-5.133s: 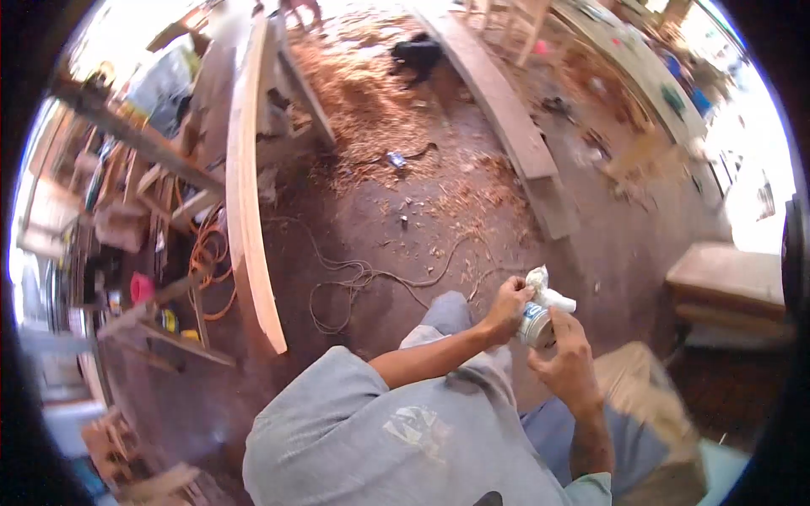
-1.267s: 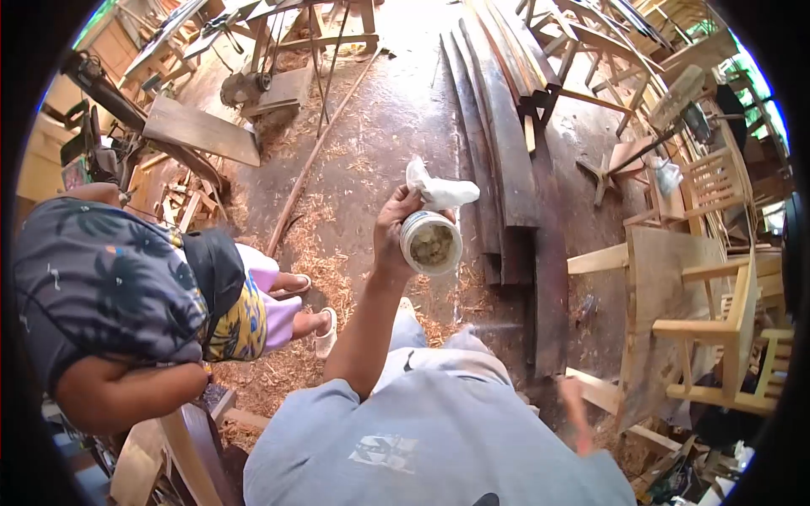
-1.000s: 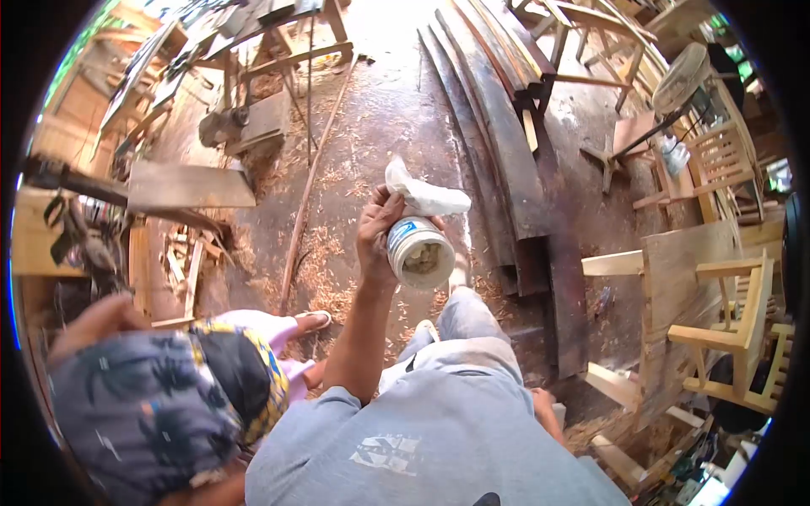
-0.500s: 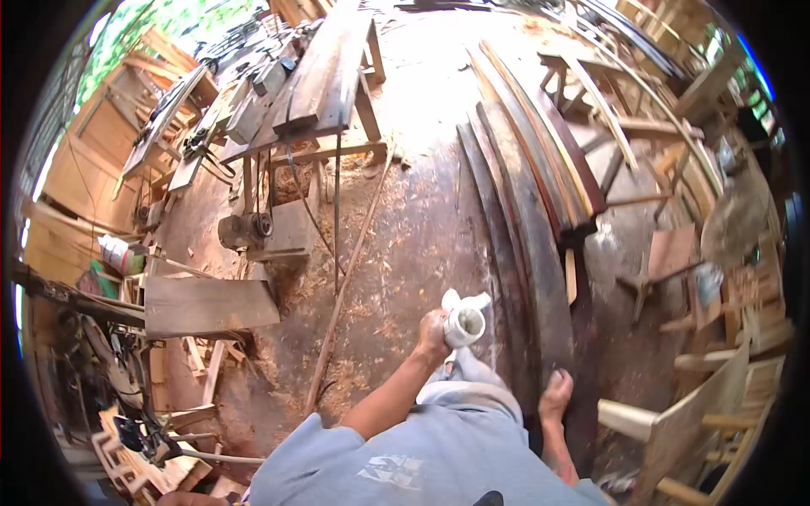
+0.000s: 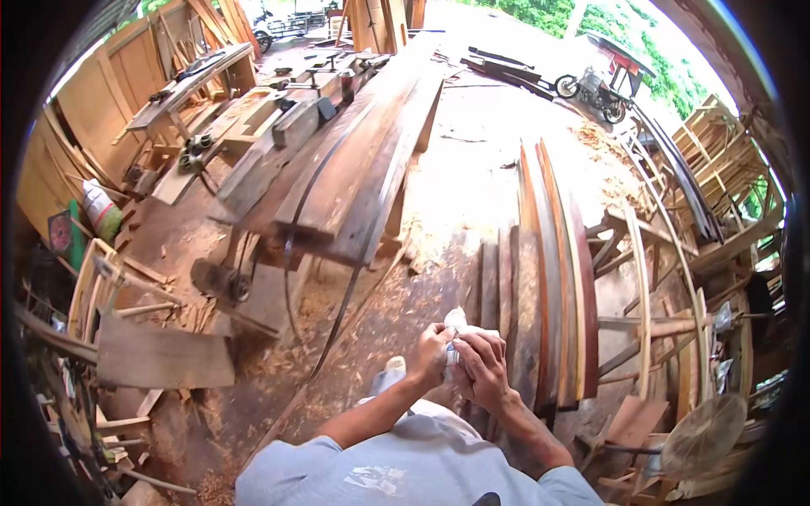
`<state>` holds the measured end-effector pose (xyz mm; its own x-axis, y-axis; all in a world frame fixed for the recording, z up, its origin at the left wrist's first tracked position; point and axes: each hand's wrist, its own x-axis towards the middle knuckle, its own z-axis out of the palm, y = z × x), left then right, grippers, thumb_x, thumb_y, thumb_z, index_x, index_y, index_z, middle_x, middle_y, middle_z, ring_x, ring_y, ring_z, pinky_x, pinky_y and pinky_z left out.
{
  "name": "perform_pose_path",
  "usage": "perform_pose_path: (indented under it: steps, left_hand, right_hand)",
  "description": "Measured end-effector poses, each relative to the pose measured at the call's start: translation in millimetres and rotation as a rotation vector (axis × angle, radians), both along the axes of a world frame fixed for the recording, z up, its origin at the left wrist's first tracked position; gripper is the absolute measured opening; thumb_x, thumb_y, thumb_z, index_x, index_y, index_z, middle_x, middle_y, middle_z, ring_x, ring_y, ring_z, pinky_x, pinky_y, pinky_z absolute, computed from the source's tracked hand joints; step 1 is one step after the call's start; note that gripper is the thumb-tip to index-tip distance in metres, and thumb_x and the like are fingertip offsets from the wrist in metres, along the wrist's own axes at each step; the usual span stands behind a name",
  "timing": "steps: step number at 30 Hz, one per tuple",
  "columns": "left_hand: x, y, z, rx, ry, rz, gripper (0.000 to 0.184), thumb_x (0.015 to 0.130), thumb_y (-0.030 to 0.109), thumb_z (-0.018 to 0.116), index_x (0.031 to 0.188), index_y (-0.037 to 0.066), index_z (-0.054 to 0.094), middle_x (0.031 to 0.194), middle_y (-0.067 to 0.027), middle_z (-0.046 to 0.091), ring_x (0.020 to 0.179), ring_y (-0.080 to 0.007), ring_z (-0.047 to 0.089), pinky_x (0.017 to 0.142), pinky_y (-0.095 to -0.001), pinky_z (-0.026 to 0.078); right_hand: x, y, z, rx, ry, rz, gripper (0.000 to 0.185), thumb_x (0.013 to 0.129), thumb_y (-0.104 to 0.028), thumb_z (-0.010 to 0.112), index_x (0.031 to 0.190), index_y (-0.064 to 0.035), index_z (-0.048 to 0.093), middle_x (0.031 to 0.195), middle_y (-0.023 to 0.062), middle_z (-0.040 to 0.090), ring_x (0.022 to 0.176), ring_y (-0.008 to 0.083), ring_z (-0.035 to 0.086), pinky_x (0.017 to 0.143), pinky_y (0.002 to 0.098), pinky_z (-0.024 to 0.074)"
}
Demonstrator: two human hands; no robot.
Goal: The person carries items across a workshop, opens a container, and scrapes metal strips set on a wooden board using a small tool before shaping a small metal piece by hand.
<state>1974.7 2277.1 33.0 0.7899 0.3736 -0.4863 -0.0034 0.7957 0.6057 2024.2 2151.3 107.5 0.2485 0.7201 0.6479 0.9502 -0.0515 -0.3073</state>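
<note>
In the head view, a small white cylindrical thing [image 5: 456,319] is held in front of my chest, mostly hidden by my fingers. White tips stick out above the hands, and a bit of white with a bluish mark shows between them. My left hand [image 5: 432,356] is closed around its left side. From the right, my right hand [image 5: 485,361] is closed over it, fingers bent across the top. The two hands touch or nearly touch. What exactly the white thing is, I cannot make out.
Long boards [image 5: 540,287] lie ahead to the right. A workbench with thick planks [image 5: 337,194] stands ahead left, a dark strap hanging from it. Wood shavings [image 5: 354,337] cover the floor. A round mesh fan guard [image 5: 704,434] is at right, a motorcycle [image 5: 595,91] far off.
My right hand has come up from low on the right and closed on the white thing, which my left hand alone held before. The view has tilted up.
</note>
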Motion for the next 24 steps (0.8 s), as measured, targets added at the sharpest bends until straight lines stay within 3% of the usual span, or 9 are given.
perform_pose_path:
  steps: [4,9,12,14,16,17,20,22,24]
  left_hand:
    - [116.1,40.6,52.1,0.272,-0.093,0.119,0.021,0.100,0.016,0.053,0.110,-0.002,0.052,0.098,-0.0093,0.058,0.085,-0.0127,0.056,0.075,-0.0291,0.049]
    - [243.7,78.6,32.5,0.425,-0.157,0.341,0.019,0.101,0.016,0.056,0.108,-0.001,0.050,0.097,-0.0064,0.056,0.086,-0.0097,0.052,0.078,-0.0273,0.047]
    - [326.0,125.8,8.8,0.391,-0.106,0.221,0.017,0.100,0.015,0.055,0.107,0.000,0.051,0.098,-0.0067,0.057,0.086,-0.0103,0.053,0.079,-0.0272,0.047]
    - [376.2,169.3,-12.9,0.398,0.001,0.086,0.020,0.099,0.015,0.055,0.110,-0.001,0.053,0.100,-0.0079,0.060,0.089,-0.0129,0.056,0.082,-0.0272,0.048]
    - [423.5,210.5,-26.3,0.259,-0.037,0.052,0.022,0.098,0.015,0.055,0.112,-0.002,0.053,0.101,-0.0088,0.060,0.091,-0.0140,0.057,0.084,-0.0285,0.049]
    - [447.0,224.4,-26.2,0.196,-0.023,0.054,0.022,0.098,0.014,0.054,0.113,-0.002,0.053,0.102,-0.0093,0.059,0.091,-0.0136,0.057,0.085,-0.0283,0.049]
    - [516.0,260.6,-30.5,0.383,-0.032,0.167,0.018,0.099,0.013,0.053,0.112,0.000,0.053,0.099,-0.0068,0.059,0.083,-0.0117,0.059,0.074,-0.0283,0.053]
    - [553.9,287.5,-22.3,0.541,-0.029,0.246,0.016,0.101,0.013,0.053,0.111,0.001,0.050,0.099,-0.0075,0.059,0.083,-0.0118,0.060,0.074,-0.0276,0.053]
    - [589.3,312.5,19.2,0.440,-0.098,0.411,0.015,0.102,0.015,0.054,0.106,0.001,0.049,0.097,-0.0049,0.055,0.087,-0.0099,0.051,0.079,-0.0269,0.046]
  right_hand:
    - [93.7,55.4,19.6,0.095,0.192,-0.341,0.032,0.090,-0.011,0.063,0.121,-0.0007,0.064,0.112,0.0199,0.064,0.105,0.0375,0.060,0.095,0.0477,0.0456]
    - [206.9,121.5,-2.2,0.146,0.657,-0.555,0.047,0.103,-0.032,0.051,0.132,0.0049,0.056,0.123,0.0230,0.060,0.115,0.0387,0.056,0.102,0.0465,0.0411]
    - [287.8,146.5,-7.9,-0.063,0.730,-0.484,0.059,0.104,-0.038,0.047,0.142,0.0072,0.043,0.135,0.0247,0.053,0.125,0.0385,0.050,0.107,0.0452,0.0375]
    - [350.9,157.8,-6.5,-0.215,0.862,-0.282,0.074,0.099,-0.039,0.058,0.148,0.0090,0.032,0.142,0.0267,0.046,0.135,0.0392,0.044,0.111,0.0431,0.0366]
    - [407.5,178.2,14.7,-0.307,1.021,-0.054,0.078,0.091,-0.031,0.071,0.149,0.0046,0.034,0.144,0.0264,0.044,0.131,0.0388,0.049,0.105,0.0417,0.0447]
    - [443.9,191.1,11.1,-0.399,0.745,-0.002,0.078,0.083,-0.023,0.079,0.148,-0.0023,0.040,0.139,0.0265,0.049,0.123,0.0354,0.057,0.097,0.0386,0.0510]
    - [529.9,238.8,24.4,-0.501,0.621,0.035,0.077,0.081,-0.027,0.082,0.144,-0.0026,0.046,0.123,0.0222,0.063,0.108,0.0280,0.065,0.093,0.0366,0.0518]
    - [580.2,274.3,45.0,-0.573,0.887,-0.017,0.064,0.086,-0.034,0.076,0.133,0.0023,0.054,0.085,0.0147,0.071,0.075,0.0233,0.069,0.069,0.0351,0.0550]
    - [629.5,311.6,32.6,-0.649,1.254,-0.117,0.056,0.094,-0.048,0.062,0.116,0.0031,0.060,0.077,0.0111,0.067,0.067,0.0187,0.066,0.061,0.0332,0.0529]
